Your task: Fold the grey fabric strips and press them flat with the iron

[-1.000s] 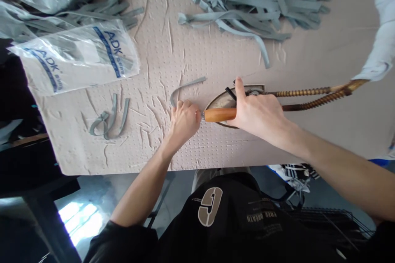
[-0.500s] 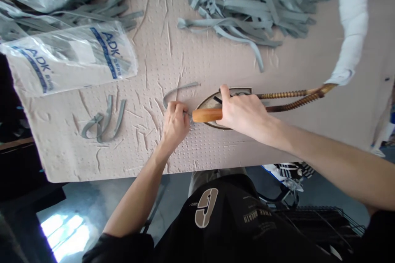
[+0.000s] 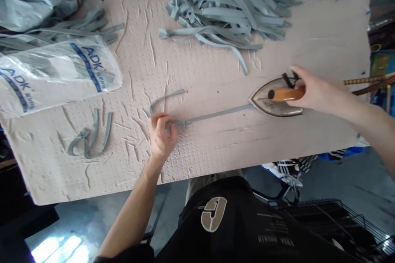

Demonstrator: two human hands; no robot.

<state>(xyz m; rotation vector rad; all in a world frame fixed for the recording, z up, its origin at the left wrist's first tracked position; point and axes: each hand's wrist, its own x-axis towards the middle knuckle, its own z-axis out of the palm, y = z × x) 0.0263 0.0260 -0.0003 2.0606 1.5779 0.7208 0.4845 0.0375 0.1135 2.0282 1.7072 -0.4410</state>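
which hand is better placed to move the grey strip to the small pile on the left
Left, probably. The left hand pinches the strip at its near end and lies closest to the small pile; the right hand is closed on the iron at the strip's far end.

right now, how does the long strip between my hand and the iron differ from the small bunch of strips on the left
The long strip is one piece pulled straight and flat, from the left hand to the iron in the right hand; the small bunch is several pieces, curled and overlapping. The long strip is held; the small bunch lies untouched. Both are narrow, grey and on the same beige mat.
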